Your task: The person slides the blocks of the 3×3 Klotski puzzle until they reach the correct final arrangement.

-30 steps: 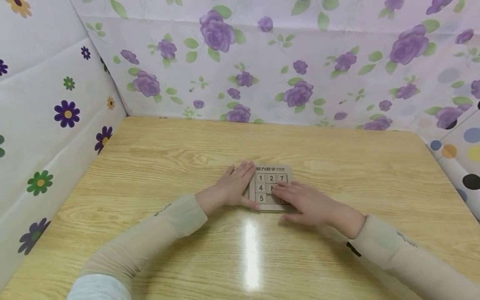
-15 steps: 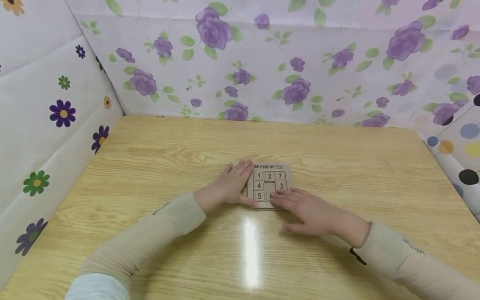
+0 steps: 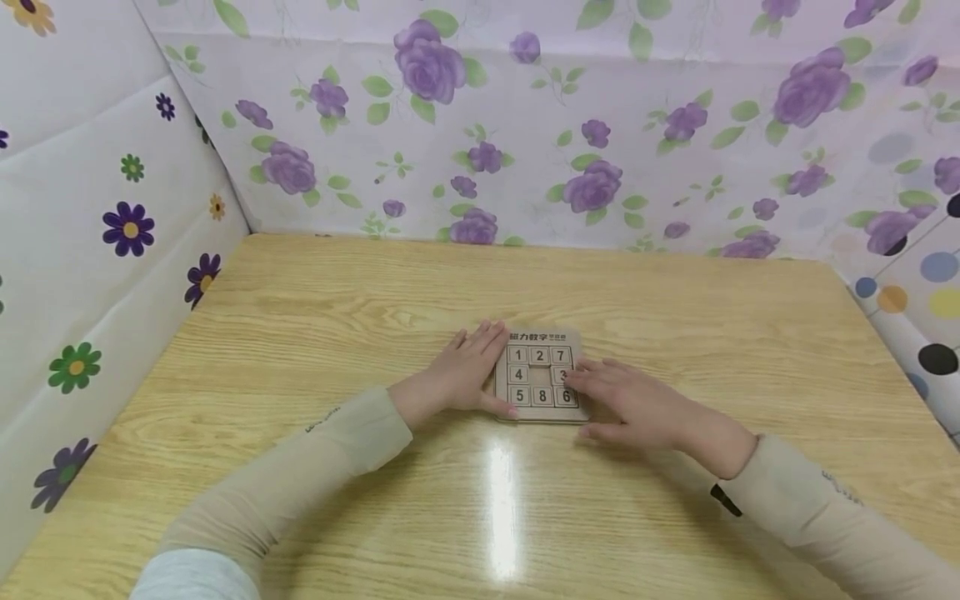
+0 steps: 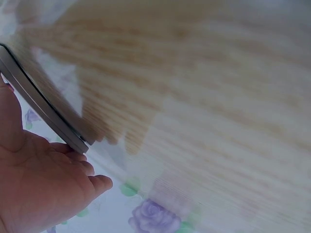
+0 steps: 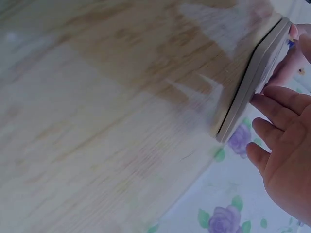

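A flat number sliding puzzle (image 3: pixel 547 415) lies on the wooden table, also seen edge-on as a slim board (image 4: pixel 43 104) in the left wrist view. Its rows read 1 2 7, then 4, a bare slot (image 3: pixel 540 377) and 3, then 5 8 6. My left hand (image 3: pixel 467 372) rests along the puzzle's left side, fingers extended, thumb at the front left corner. From the right, my right hand (image 3: pixel 637 406) reaches over the frame with fingers extended, fingertips at the 3 tile (image 3: pixel 558 376) and partly covering it. Its thumb is beside the front right corner.
The wood-grain table (image 3: pixel 360 292) stretches around the puzzle on all sides. Behind it hangs a cloth (image 3: pixel 510 100) with purple roses, and a daisy-patterned cloth (image 3: pixel 75 275) borders the left. A dotted cloth (image 3: pixel 915 292) stands at the right.
The 8 tile has slid from the middle slot down to the bottom row, leaving the centre bare. My right hand then shifted right and up to the 3 tile; my left hand has stayed.
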`<state>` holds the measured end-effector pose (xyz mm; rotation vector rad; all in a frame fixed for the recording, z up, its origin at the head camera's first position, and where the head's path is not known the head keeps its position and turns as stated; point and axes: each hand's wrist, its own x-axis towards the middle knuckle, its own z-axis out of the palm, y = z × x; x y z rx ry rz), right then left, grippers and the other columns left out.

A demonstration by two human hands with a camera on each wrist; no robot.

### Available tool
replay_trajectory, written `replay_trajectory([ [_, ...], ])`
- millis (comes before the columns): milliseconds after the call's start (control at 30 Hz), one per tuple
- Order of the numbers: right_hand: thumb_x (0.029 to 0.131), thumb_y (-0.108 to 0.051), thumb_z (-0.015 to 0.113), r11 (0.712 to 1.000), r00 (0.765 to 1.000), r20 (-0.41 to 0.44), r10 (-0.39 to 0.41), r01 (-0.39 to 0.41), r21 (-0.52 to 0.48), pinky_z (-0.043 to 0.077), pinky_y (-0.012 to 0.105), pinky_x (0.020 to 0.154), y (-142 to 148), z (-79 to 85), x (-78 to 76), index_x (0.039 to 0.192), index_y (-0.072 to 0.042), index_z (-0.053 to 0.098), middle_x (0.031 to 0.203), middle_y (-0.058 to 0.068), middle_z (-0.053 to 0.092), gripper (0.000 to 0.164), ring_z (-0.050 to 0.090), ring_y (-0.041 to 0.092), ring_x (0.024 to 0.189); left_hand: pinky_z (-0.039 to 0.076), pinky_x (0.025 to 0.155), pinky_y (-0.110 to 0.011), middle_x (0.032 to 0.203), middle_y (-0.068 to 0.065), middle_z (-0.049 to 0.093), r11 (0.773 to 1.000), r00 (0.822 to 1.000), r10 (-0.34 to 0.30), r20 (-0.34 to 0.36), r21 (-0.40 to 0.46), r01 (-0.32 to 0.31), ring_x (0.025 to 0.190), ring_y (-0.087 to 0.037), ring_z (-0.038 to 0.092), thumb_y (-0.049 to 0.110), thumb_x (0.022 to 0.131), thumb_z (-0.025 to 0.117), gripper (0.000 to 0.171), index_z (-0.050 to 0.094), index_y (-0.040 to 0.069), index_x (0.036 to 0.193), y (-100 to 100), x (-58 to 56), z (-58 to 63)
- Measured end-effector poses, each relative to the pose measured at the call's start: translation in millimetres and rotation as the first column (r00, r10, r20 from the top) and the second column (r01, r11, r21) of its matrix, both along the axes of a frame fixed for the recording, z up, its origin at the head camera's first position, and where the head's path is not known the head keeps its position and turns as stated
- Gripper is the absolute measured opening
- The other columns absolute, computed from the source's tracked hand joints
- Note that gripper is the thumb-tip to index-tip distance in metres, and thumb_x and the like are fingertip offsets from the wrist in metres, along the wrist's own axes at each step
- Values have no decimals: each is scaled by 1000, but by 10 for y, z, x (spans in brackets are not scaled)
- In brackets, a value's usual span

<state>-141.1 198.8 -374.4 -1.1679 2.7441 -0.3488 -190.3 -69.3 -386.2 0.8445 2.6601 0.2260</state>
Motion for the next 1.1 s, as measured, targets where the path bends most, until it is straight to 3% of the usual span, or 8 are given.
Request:
replay_trajectory([
  [367, 88, -48, 61, 998, 998, 18, 61, -61, 15, 24, 51, 116, -165, -31, -35, 142, -5, 43, 148, 11, 42, 71, 32, 32, 140, 1, 120, -45, 160, -9, -3, 1000, 1000, 7, -2, 2, -7, 147, -24, -3, 72, 69, 64, 124, 3, 5, 153, 0, 9, -32],
  [633, 87, -40, 65, 999, 1000, 18, -1, 2, -48, 25, 56, 114, -90, 16, -129, 141, -2, 43, 146, 15, 44, 69, 32, 38, 138, 1, 120, -46, 160, -10, -2, 1000, 1000, 3, -12, 15, -3, 148, -25, -2, 72, 69, 65, 124, 4, 4, 153, 1, -3, -10],
  [1100, 87, -40, 65, 999, 999, 14, -31, 31, -6, 24, 55, 114, -27, -17, -158, 141, -3, 44, 145, 15, 45, 68, 34, 36, 138, 1, 120, -45, 160, -10, -2, 1000, 1000, 9, -3, 6, -9, 148, -25, -2, 71, 69, 65, 123, 4, 5, 153, -1, 11, -6],
])
